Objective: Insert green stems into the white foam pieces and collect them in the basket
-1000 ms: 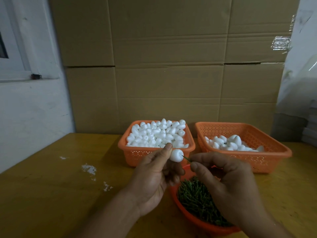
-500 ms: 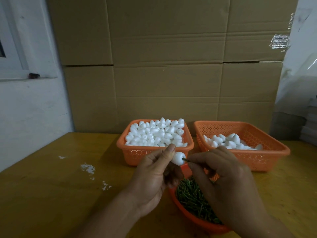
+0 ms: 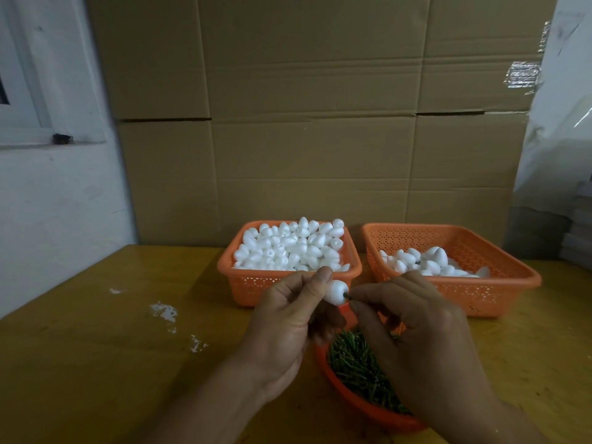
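Since a second ago, right hand [image 3: 413, 318] has closed in, pinching green stem [image 3: 347, 295] at foam piece [image 3: 335, 292], gripped by left hand [image 3: 288, 318]; push straight toward nine o'clock.

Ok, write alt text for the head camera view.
A left hand holds a white foam piece while the right hand pushes a green stem into it, above an orange bowl of stems. Behind sit two orange baskets on a wooden table: a full basket and a part-filled basket.
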Demonstrator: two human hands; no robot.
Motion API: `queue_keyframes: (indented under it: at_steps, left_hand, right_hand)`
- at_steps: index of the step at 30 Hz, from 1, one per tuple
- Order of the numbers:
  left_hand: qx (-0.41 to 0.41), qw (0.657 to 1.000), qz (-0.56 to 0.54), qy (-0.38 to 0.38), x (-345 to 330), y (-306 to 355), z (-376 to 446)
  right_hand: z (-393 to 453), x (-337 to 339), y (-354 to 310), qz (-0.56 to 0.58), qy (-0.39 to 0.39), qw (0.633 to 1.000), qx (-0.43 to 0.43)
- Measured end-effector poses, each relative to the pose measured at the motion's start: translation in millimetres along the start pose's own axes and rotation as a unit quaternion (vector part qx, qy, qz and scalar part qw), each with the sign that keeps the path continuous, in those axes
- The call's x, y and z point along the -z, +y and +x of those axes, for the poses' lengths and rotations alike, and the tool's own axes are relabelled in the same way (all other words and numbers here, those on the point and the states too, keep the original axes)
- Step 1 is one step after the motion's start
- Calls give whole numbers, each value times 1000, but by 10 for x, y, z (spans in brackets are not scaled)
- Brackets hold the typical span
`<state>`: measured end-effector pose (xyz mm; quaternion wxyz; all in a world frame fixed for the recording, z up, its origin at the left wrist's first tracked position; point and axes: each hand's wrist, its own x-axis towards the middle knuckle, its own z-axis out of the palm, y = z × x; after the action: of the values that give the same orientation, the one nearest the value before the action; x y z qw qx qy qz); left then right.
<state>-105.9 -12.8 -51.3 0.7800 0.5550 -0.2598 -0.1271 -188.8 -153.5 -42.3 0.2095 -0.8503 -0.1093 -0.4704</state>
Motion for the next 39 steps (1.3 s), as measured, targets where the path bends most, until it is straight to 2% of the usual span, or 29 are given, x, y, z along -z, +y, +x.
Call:
queue_keyframes:
  at_steps: [6, 9, 13, 17, 23, 29, 33, 39]
  left_hand:
    - [-45, 998, 24, 22, -18, -19, 3]
    - [-69, 997, 34, 27, -12, -22, 4]
    - [-96, 994, 50, 24, -14, -13, 7]
    - [-136, 989, 55, 9, -33, -5, -10]
    - [-165, 983, 78, -23, -14, 17, -23]
    - [-201, 965, 163, -35, -24, 33, -43]
    - [-201, 955, 217, -34, -16, 26, -53]
    - [-199, 949, 242, -27, -41, 25, -78]
  right_hand:
    - [-20, -54, 0, 13, 5, 1000, -24]
    - [-28, -58, -23, 69, 5, 994, -82]
    - [-12, -76, -36, 207, -10, 959, -195]
    - [14, -79, -68, 305, -13, 914, -266]
    - [15, -80, -131, 359, -35, 896, -259]
    - [10, -87, -144, 381, -29, 884, -271]
    - [-8, -91, -137, 384, -33, 879, -280]
    - [-25, -114, -138, 392, -38, 874, -285]
